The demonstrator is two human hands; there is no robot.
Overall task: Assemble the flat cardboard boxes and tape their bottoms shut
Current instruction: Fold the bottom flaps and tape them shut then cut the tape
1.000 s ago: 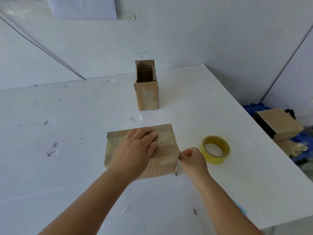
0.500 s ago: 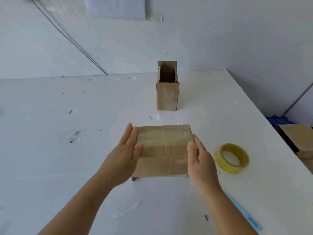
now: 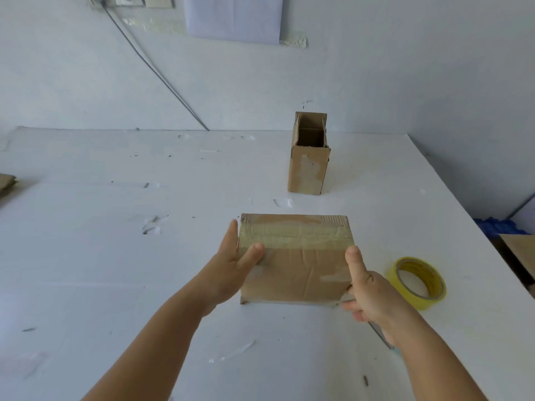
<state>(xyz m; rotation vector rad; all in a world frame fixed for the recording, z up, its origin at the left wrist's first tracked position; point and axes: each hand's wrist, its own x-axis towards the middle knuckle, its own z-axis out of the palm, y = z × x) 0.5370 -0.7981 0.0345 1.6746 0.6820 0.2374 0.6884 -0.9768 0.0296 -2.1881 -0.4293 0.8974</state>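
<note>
Left hand (image 3: 231,270) and right hand (image 3: 373,293) grip opposite sides of a taped brown cardboard box (image 3: 295,259) at the white table (image 3: 86,256) centre; yellow tape roll (image 3: 417,282) at three o'clock, open upright carton (image 3: 309,157) at twelve.

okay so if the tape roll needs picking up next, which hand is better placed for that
Right. The right hand grips the taped brown cardboard box on the side beside the yellow tape roll; the left hand is across the box.
</note>
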